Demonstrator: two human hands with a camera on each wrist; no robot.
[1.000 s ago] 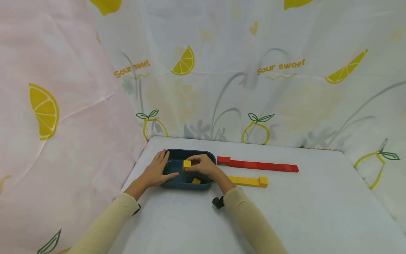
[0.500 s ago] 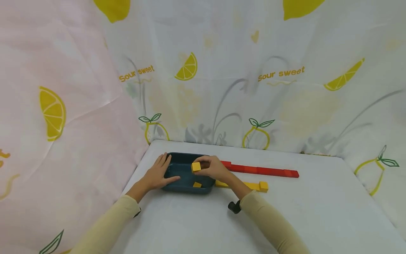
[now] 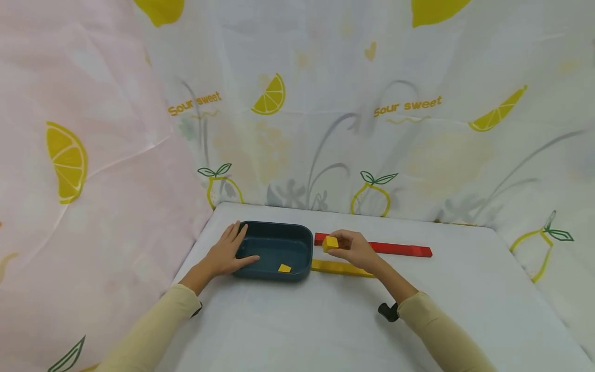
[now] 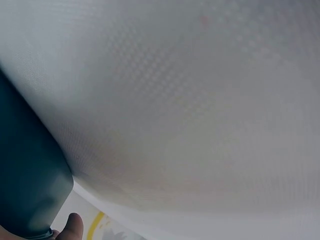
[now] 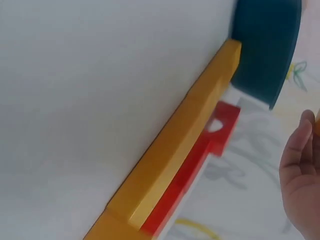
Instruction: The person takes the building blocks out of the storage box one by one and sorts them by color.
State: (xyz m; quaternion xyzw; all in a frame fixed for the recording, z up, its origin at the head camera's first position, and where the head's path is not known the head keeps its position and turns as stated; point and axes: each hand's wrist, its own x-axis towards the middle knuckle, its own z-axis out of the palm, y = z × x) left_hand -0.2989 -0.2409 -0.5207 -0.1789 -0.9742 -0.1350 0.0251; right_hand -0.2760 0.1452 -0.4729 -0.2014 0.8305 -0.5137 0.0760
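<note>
My right hand (image 3: 359, 251) pinches a yellow cube (image 3: 330, 244) between thumb and fingers, to the right of the dark blue tray. Below that hand lies a row of yellow blocks (image 3: 335, 266), its left end close to the tray; behind it runs a row of red blocks (image 3: 401, 249). My left hand (image 3: 226, 252) rests on the left rim of the tray (image 3: 305, 248), fingers straight and thumb reaching over the inside. One yellow block (image 3: 284, 268) lies in the tray near its front wall. In the right wrist view the held cube is mostly cut off by the frame edge.
A white cloth covers the table (image 3: 279, 325). Behind it and at the left hangs a lemon-print curtain (image 3: 316, 155). A black wrist camera (image 3: 388, 312) sits under the right sleeve. In the right wrist view, a red block (image 5: 226, 120) at the row's end has a hole.
My right hand has carried the yellow cube rightward, from over the tray to above the block rows. The left hand has stayed on the tray's rim.
</note>
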